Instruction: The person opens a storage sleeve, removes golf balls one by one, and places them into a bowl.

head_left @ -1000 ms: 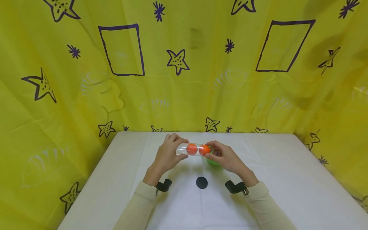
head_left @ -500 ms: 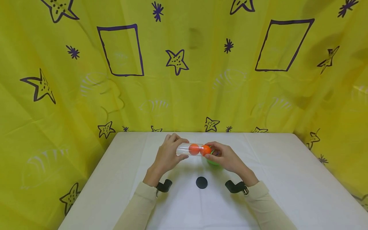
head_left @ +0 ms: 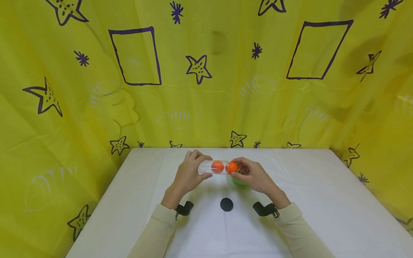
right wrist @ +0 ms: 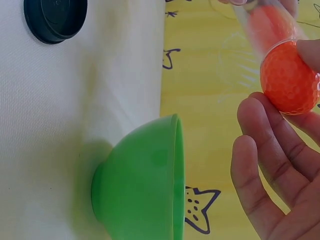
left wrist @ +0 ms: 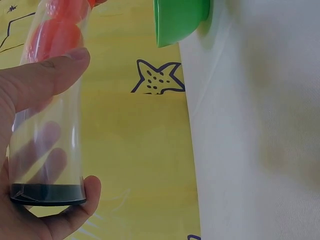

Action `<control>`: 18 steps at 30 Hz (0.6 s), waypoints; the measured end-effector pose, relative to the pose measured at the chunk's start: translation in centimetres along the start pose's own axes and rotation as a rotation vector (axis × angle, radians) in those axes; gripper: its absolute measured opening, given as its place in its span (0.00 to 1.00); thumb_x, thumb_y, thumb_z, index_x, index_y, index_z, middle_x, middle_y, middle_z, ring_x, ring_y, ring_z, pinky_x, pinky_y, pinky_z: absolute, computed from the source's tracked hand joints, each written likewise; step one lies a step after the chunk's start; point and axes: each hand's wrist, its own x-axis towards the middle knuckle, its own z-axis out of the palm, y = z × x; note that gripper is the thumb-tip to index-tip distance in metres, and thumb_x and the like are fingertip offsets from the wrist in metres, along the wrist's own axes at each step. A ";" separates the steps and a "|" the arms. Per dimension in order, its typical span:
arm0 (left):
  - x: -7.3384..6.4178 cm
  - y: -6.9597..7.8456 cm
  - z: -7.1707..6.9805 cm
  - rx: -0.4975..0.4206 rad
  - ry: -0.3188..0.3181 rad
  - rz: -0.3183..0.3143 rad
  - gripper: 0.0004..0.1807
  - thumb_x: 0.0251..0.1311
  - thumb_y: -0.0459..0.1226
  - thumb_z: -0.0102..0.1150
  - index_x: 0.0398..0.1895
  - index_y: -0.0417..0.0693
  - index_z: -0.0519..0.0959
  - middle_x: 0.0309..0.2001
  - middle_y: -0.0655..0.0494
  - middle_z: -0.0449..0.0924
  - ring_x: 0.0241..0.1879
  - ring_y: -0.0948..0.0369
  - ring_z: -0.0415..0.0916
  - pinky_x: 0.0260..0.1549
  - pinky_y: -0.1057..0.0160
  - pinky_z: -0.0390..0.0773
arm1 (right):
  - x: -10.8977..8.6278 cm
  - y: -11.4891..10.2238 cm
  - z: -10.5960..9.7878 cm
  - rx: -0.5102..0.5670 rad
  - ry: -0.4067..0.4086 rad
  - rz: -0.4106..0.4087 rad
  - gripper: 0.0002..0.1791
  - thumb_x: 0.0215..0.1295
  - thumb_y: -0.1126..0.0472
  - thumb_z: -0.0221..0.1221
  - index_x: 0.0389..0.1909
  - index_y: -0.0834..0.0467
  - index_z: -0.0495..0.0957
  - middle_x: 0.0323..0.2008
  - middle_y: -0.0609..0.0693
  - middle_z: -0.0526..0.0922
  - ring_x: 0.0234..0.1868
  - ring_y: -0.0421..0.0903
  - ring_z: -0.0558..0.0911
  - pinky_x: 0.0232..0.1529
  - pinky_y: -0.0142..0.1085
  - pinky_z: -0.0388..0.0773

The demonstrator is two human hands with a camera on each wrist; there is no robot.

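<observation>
Two hands share one tube in the head view: we see the left hand (head_left: 188,170) wrapped round one end of the tube (head_left: 204,167) and the right hand (head_left: 253,175) at the other. The tube lies almost level, its long axis running from hand to hand above the table (head_left: 129,200). The inner ball (head_left: 217,167) sits inside; the outer ball (head_left: 231,167) is at the right-hand end, so we judge the right hand the nearer one to it. The bowl (head_left: 239,181) stands just below the right hand, partly hidden; the cap (head_left: 227,204) lies nearer to us, apart from both hands.

In the left wrist view we find the thumb across the tube, fingers visible through its wall and a dark base (left wrist: 48,194) on the end away from the balls.

In the right wrist view we see thumb and fingers pinching the outer ball, which bulges from the tube's mouth. The pull, we judge, must follow the tube's axis, away from the left hand. The bowl is upright, its opening facing up beside that hand.
</observation>
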 end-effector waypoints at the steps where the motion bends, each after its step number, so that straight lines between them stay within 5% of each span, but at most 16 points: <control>1: 0.0 0.0 0.0 0.002 0.001 0.000 0.27 0.49 0.42 0.81 0.54 0.55 0.83 0.47 0.52 0.77 0.48 0.57 0.68 0.38 0.62 0.77 | 0.0 0.0 0.0 0.004 0.002 0.000 0.22 0.66 0.55 0.68 0.59 0.57 0.78 0.43 0.52 0.85 0.38 0.46 0.80 0.42 0.33 0.80; 18: 0.0 -0.3 0.1 0.003 0.017 0.000 0.27 0.47 0.42 0.82 0.53 0.56 0.84 0.46 0.56 0.77 0.48 0.57 0.69 0.38 0.61 0.78 | 0.0 0.4 -1.0 -0.016 0.072 0.015 0.20 0.65 0.60 0.68 0.56 0.56 0.79 0.44 0.53 0.86 0.39 0.46 0.81 0.40 0.34 0.79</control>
